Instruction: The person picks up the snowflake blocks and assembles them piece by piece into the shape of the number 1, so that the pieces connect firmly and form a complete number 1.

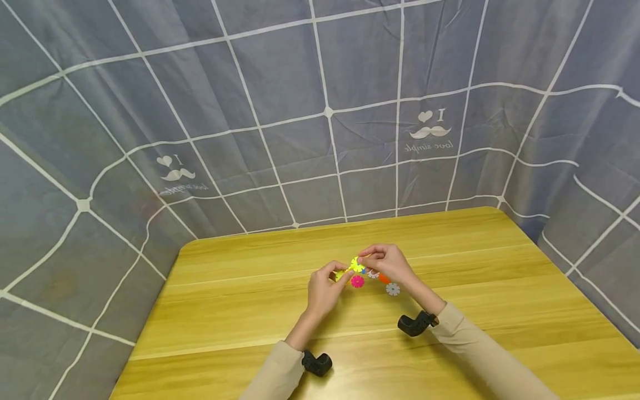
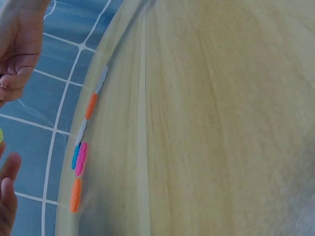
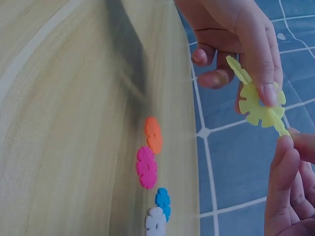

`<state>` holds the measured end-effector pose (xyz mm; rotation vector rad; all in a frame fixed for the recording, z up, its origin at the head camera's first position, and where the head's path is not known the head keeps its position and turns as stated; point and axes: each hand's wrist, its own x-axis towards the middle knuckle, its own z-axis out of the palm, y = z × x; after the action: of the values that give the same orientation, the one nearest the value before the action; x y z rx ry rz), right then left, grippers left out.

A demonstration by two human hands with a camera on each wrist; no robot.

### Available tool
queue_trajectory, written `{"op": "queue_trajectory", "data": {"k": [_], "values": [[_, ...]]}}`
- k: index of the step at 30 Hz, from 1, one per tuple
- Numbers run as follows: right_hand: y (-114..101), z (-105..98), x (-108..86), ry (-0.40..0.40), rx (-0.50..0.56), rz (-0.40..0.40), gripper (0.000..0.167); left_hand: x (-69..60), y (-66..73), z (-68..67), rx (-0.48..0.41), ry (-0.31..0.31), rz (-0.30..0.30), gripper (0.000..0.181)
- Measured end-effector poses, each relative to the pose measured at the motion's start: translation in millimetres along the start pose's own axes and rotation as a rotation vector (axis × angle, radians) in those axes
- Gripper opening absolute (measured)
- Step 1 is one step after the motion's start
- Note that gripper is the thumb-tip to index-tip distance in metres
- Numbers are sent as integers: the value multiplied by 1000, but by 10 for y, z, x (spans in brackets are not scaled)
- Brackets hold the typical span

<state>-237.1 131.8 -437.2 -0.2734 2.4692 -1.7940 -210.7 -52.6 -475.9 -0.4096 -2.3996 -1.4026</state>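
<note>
Yellow notched discs are joined together, held up off the table between both hands. My left hand grips the middle disc, its thumb flat on the face; another disc sticks out at an angle beside its fingers. My right hand pinches a yellow piece seen edge-on at the other end. In the left wrist view, my right hand is above and my left hand below, both cut off by the frame.
Loose notched discs lie near the hands: pink, blue, white, orange and grey, with another orange one. A grey checked curtain hangs behind the wooden table.
</note>
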Motion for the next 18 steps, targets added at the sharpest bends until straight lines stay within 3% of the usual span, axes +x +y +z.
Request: {"op": "queue_trajectory", "data": {"k": [9,14,18], "values": [[31,-32,18,-24,27,13,29,35,3,-5,-200,-125,-43,18],[-52,-47,-20,-48,21,18,27,38,7,-10,-265,-159,-73,21],[-177,-77,-78,-82,12,12,26,52,96,-63,-353,-203,-149,24]]}}
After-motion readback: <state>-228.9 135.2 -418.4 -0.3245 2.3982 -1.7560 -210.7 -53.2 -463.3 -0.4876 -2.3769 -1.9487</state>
